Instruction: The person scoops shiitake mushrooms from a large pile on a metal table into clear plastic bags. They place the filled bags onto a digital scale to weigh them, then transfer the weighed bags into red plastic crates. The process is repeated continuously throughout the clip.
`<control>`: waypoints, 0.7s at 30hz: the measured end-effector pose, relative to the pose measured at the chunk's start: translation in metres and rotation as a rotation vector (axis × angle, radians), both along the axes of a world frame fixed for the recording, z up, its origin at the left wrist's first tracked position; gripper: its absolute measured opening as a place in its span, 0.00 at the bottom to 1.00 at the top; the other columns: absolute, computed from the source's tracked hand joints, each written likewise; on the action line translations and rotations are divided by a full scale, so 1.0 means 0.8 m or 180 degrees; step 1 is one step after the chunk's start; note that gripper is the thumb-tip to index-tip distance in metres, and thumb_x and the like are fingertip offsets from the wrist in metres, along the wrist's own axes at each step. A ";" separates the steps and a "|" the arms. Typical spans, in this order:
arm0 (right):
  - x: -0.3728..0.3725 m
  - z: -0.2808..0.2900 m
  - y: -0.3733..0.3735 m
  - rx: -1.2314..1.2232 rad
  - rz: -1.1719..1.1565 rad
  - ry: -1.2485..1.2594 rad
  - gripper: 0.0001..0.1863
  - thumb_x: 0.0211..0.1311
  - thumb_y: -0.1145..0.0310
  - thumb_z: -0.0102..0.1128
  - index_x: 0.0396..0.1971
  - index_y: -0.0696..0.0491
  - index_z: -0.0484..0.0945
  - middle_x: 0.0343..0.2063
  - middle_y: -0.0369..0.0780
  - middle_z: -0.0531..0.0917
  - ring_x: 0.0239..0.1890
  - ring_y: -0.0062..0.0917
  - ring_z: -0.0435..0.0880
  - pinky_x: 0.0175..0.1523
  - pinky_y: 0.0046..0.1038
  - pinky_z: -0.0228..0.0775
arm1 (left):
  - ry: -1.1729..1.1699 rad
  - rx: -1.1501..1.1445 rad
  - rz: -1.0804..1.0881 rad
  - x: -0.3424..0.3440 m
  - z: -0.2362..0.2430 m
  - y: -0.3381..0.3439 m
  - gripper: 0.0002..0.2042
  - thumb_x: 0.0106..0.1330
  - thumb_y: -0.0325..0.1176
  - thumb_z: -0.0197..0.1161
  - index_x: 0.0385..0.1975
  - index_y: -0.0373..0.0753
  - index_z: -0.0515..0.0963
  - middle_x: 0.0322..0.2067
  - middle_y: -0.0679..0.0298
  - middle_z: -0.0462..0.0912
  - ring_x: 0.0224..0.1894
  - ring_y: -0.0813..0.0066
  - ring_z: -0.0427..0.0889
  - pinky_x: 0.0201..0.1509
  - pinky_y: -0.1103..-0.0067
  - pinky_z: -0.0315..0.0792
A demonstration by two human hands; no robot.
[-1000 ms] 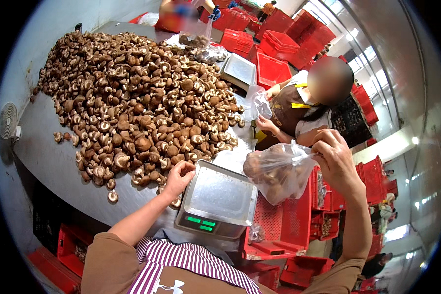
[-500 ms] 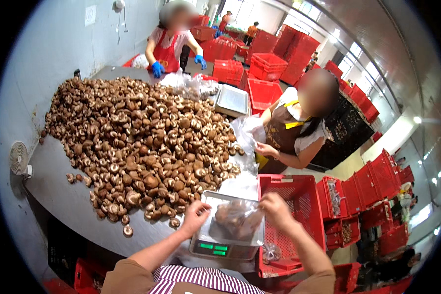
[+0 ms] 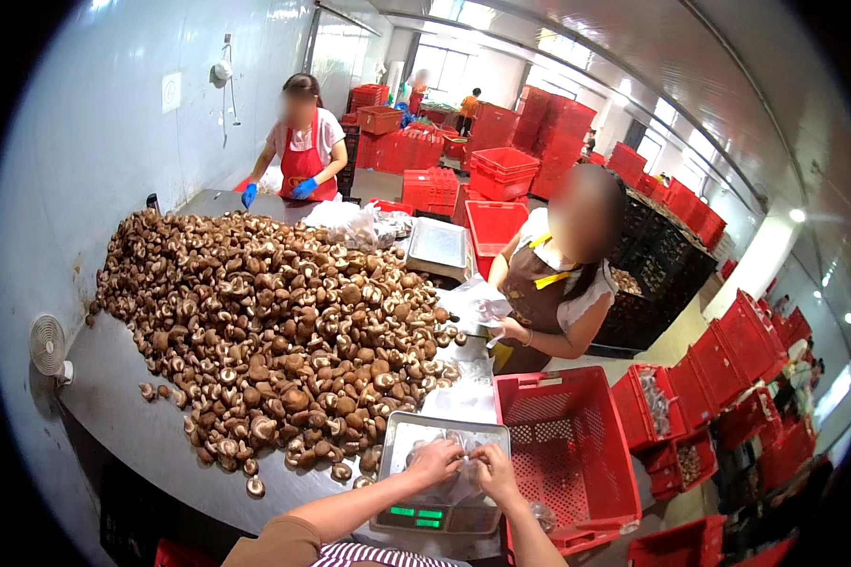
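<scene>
1. I have the clear bag (image 3: 456, 493) directly under and between the two grips, resting on the pan of the weighing scale (image 3: 399, 437).
2. Its long axis is hard for me to read, since the fingers cover much of it; I see plastic on both the far and near sides of the fingertips, so I cannot say for certain which way its mouth points.
3. My left grip (image 3: 435, 461) is closed on the bag's plastic, back of the hand up, fingers bent and pointing right; its forearm rises at a shallow slant from the lower edge.
4. My right grip (image 3: 494, 472) is pinched on the same plastic, fingers turned left to meet the other hand's tips; that forearm climbs more steeply, leaning left.
5. Just nearer me than the grips, I make out the scale's lit green display (image 3: 416, 516).
6. Left of and beyond the left grip, a mushroom heap (image 3: 274, 340) covers much of the metal bench (image 3: 123, 378).
7. Right beside the right grip stands a perforated red crate (image 3: 563, 472).
8. Beyond both grips lies white plastic (image 3: 463, 402); farther off to the right, I see a co-worker (image 3: 525, 302) in a brown apron.
</scene>
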State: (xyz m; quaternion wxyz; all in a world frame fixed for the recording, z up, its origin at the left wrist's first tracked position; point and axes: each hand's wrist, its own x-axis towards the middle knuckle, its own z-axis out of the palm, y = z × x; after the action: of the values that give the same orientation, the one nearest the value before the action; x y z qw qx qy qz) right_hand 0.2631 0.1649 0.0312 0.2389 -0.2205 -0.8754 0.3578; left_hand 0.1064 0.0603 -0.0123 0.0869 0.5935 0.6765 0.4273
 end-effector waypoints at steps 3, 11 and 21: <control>-0.006 0.006 -0.012 0.0644 0.0268 0.0044 0.11 0.53 0.74 0.64 0.37 0.58 0.76 0.40 0.46 0.79 0.46 0.41 0.79 0.51 0.35 0.72 | -0.0467 -0.0132 0.0053 -0.005 0.010 -0.008 0.09 0.58 0.36 0.64 0.32 0.39 0.79 0.32 0.55 0.79 0.39 0.54 0.79 0.41 0.64 0.73; -0.016 0.033 -0.044 0.0866 0.0002 0.0418 0.09 0.50 0.76 0.63 0.33 0.57 0.79 0.34 0.45 0.82 0.39 0.42 0.80 0.46 0.38 0.71 | -0.0978 0.0219 0.0108 -0.001 0.057 -0.029 0.10 0.56 0.35 0.63 0.26 0.33 0.76 0.26 0.55 0.78 0.30 0.57 0.78 0.35 0.69 0.72; -0.009 0.032 -0.048 -0.1868 -0.0130 0.1128 0.05 0.60 0.80 0.51 0.30 0.59 0.77 0.42 0.39 0.78 0.47 0.24 0.76 0.54 0.25 0.67 | -0.3866 -0.0178 0.0498 -0.035 0.000 -0.030 0.04 0.61 0.30 0.59 0.29 0.37 0.77 0.27 0.69 0.81 0.29 0.82 0.77 0.32 0.84 0.69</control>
State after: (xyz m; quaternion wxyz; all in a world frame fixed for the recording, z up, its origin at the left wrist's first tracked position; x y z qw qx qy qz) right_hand 0.2560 0.1268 0.0569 0.3208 -0.2318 -0.6754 0.6223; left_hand 0.0781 0.0360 -0.0125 0.4408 0.1899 0.5586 0.6765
